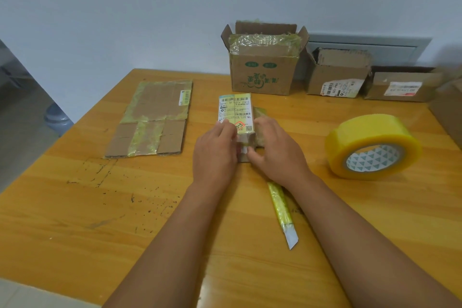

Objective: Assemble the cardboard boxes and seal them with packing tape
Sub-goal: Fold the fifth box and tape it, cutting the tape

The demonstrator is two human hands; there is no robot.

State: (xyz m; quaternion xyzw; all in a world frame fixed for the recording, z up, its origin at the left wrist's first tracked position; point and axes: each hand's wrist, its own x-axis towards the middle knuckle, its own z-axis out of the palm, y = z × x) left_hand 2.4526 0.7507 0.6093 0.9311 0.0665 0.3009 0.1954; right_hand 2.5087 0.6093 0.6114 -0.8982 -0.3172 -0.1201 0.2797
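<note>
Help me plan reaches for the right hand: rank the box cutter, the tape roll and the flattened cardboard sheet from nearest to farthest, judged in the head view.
From the right hand:
1. Box cutter, just below its wrist.
2. Tape roll, to its right.
3. Flattened cardboard sheet, far left, beyond the left hand.

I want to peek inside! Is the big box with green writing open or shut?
Open. The big box has its top flaps standing up at the back and sides.
</note>
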